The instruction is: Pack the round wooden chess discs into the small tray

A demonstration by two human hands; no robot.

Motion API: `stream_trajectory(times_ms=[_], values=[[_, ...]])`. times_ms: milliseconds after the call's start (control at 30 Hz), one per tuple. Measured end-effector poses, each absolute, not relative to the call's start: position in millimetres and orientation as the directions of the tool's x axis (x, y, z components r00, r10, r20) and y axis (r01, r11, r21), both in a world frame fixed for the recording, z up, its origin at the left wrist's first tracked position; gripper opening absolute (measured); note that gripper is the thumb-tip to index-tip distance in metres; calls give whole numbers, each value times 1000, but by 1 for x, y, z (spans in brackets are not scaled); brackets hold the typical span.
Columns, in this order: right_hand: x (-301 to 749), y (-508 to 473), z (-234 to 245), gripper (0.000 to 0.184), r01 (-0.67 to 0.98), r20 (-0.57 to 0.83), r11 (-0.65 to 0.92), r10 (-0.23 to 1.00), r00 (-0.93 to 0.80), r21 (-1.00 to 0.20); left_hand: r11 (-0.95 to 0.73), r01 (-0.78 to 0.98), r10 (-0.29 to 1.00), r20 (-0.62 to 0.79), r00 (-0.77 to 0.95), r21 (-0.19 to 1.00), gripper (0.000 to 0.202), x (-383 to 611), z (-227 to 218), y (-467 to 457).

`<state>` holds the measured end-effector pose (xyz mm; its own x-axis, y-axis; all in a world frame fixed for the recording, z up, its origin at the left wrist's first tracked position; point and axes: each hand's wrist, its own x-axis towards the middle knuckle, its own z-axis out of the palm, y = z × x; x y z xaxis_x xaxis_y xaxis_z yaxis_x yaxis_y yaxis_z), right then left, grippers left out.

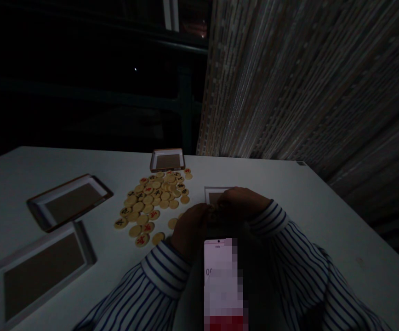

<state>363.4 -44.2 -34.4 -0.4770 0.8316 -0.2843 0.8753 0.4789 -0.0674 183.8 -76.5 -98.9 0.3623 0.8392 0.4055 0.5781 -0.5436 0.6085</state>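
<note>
My left hand point(190, 230) and my right hand point(242, 202) meet over the near part of the table, fingers curled inward with the tips close together. Dim roundish shapes show between the fingertips, too dark to name, and most of the fingers are hidden in shadow. Just behind the hands lies a shallow rectangular box point(213, 197) with a pale rim, partly covered by my right hand. To the left of my left hand spreads a loose heap of round wooden Chinese chess pieces point(147, 200), some face up with red or black characters, several plain side up.
Three more shallow trays rest on the white table point(323, 220): a small tray point(168, 161) behind the heap, a brown-edged tray point(70, 200) at left, and a larger tray point(44, 280) near left. A lit phone point(220, 276) is below my hands. A beaded curtain point(289, 82) hangs behind.
</note>
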Motion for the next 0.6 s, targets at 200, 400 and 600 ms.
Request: stream_trajectory(times_ms=[200,400,600], values=[[363,-44,-35,25,869,-289,491,825,-487,-60,-558,565,830,406,383,608,25,183,-99,-76],[361,-45,-34,26,881,-299,471,835,-461,-44,-559,568,829,410,380,604,25,183,-102,-75],[362,-44,-34,26,883,-307,465,833,-460,-63,-556,578,831,398,388,597,26,183,-100,-76]])
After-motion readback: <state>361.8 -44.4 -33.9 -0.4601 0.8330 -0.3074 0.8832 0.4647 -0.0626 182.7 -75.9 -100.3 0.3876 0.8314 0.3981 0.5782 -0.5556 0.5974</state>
